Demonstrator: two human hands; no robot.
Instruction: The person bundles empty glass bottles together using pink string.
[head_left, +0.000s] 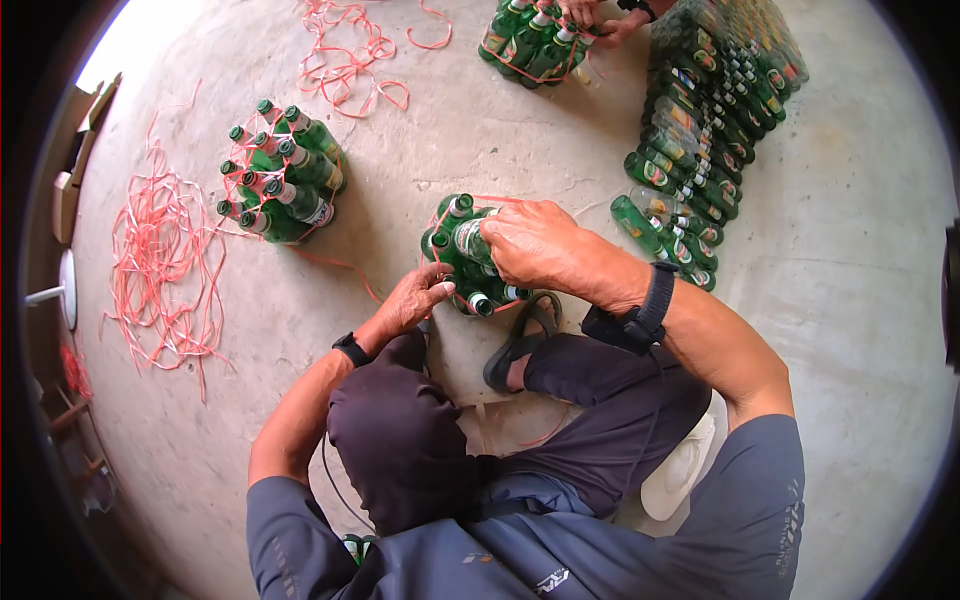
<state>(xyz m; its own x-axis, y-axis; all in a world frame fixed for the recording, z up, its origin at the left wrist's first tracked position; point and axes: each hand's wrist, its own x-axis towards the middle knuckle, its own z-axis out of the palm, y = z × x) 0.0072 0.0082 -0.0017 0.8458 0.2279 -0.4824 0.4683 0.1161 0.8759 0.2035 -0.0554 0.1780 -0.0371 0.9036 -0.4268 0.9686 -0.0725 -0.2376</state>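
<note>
Your right hand (530,240) is gripping a green bottle (469,240) within the front cluster (440,243); your left hand (412,302) is curling beside it, its exact grip unclear. Your forearms are converging from both sides. The farther-left bundle (312,170) is standing string-wrapped, while the front cluster is seemingly lacking bottles and full wrapping.

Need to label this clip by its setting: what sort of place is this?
Probably a workspace for sorting or bundling used bottles, perhaps a small recycling yard or store. The signs are the long pile of green bottles, the upright bundle bound with string, and the loose heap of string.
</note>
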